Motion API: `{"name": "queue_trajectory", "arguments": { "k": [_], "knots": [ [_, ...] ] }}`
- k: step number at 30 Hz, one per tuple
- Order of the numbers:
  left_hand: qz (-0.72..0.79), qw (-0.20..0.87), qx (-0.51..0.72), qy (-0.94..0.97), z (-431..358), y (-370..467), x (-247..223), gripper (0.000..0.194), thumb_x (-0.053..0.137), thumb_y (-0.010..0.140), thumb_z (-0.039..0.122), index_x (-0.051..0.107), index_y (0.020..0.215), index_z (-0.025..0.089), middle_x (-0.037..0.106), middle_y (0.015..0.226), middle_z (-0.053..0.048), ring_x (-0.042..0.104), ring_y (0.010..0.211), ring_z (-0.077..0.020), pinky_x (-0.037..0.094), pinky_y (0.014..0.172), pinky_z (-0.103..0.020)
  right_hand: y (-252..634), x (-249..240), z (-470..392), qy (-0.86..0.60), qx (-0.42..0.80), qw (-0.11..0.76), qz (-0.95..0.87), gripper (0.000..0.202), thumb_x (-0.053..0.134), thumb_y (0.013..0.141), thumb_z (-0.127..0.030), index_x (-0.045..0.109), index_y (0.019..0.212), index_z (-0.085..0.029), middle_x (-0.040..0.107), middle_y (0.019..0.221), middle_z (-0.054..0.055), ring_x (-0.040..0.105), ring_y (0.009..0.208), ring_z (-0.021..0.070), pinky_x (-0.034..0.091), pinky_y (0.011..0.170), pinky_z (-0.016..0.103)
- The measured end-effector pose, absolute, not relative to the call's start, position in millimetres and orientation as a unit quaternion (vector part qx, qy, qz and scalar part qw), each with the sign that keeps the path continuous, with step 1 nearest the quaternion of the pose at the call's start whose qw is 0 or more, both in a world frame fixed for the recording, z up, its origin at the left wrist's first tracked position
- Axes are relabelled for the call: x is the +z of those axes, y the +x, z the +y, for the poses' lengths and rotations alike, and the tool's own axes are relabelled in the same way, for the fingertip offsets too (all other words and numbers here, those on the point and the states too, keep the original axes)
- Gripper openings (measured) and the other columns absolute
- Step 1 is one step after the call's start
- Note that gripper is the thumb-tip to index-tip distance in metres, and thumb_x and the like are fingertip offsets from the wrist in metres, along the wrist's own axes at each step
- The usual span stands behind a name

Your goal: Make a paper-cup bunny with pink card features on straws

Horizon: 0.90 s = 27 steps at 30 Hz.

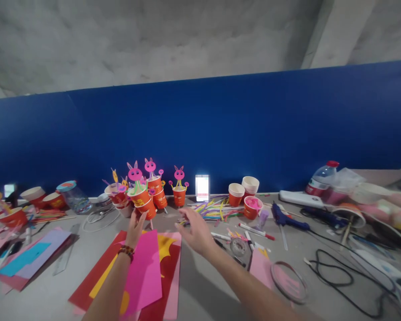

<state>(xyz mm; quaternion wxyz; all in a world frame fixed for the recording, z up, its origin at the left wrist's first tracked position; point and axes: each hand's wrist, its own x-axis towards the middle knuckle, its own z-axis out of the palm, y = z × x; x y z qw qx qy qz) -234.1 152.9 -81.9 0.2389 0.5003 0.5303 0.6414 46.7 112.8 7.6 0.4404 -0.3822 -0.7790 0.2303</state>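
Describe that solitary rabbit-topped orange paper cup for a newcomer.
Find the long blue partition, then the bright rectangular screen before it. Just left stands the orange paper cup with a pink rabbit-eared figure, apart from the decorated orange cups clustered farther left.

Blue panel (200,125) along the desk's (194,285) far edge; grey concrete wall (153,49) above. Bright screen (202,189), blurred, at mid far edge. Left part of far edge: clear jar (76,201), white cable (98,216) looped near it. Ruler (65,254) flat, towards left edge. Far edge, right: red-capped bottle (317,182). Black cord (334,286) coiled towards near right corner.
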Motion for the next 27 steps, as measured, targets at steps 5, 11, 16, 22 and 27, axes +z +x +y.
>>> {"name": "queue_trajectory", "arguments": {
  "k": [5, 11, 16, 22, 27],
  "knots": [
    [0.510, 0.259, 0.655, 0.494, 156.7, -240.1, -86.0, 0.064, 0.062, 0.084, 0.056, 0.049, 0.134, 0.019, 0.062, 0.133, -0.014, 0.058, 0.124, -0.0322, 0.047, 0.104, -0.049, -32.1, 1.1, 188.8, -0.419, 0.262, 0.440, -0.750, 0.042, 0.068, 0.083, -0.020, 0.059, 0.124, -0.019, 0.068, 0.119, 0.010, 0.065, 0.106, 0.0260, 0.052, 0.091, 0.040],
    [0.502, 0.270, 0.664, 0.484, 159.0, -246.8, -91.0, 0.065, 0.063, 0.083, 0.058, 0.051, 0.135, 0.020, 0.063, 0.132, -0.013, 0.056, 0.126, -0.0327, 0.046, 0.106, -0.049, -80.2, -14.0, 235.9, -0.464, 0.294, 0.443, -0.708, 0.037, 0.064, 0.094, -0.031, 0.057, 0.128, -0.018, 0.060, 0.130, 0.010, 0.062, 0.112, 0.0265, 0.052, 0.094, 0.049],
    [0.503, 0.273, 0.660, 0.486, 155.2, -245.0, -89.2, 0.066, 0.063, 0.083, 0.059, 0.051, 0.136, 0.020, 0.066, 0.127, -0.013, 0.058, 0.124, -0.0330, 0.048, 0.104, -0.048, -101.4, -22.3, 258.7, -0.497, 0.316, 0.436, -0.680, 0.037, 0.063, 0.096, -0.032, 0.056, 0.129, -0.018, 0.059, 0.131, 0.010, 0.062, 0.112, 0.0267, 0.053, 0.093, 0.049],
    [0.507, 0.275, 0.648, 0.497, 149.6, -239.1, -82.7, 0.067, 0.063, 0.084, 0.057, 0.051, 0.137, 0.019, 0.067, 0.127, -0.014, 0.063, 0.117, -0.0330, 0.051, 0.100, -0.046, -109.8, -35.2, 267.8, -0.502, 0.323, 0.437, -0.672, 0.035, 0.063, 0.096, -0.032, 0.057, 0.128, -0.018, 0.061, 0.128, 0.009, 0.064, 0.108, 0.0252, 0.055, 0.090, 0.047],
    [0.504, 0.277, 0.636, 0.514, 151.8, -234.7, -81.0, 0.061, 0.062, 0.084, 0.055, 0.054, 0.132, 0.018, 0.070, 0.121, -0.013, 0.066, 0.112, -0.0327, 0.052, 0.097, -0.047, -106.1, -40.2, 259.1, -0.485, 0.312, 0.465, -0.671, 0.035, 0.062, 0.096, -0.032, 0.057, 0.128, -0.018, 0.060, 0.130, 0.010, 0.063, 0.110, 0.0257, 0.054, 0.092, 0.048]
  ]
}}
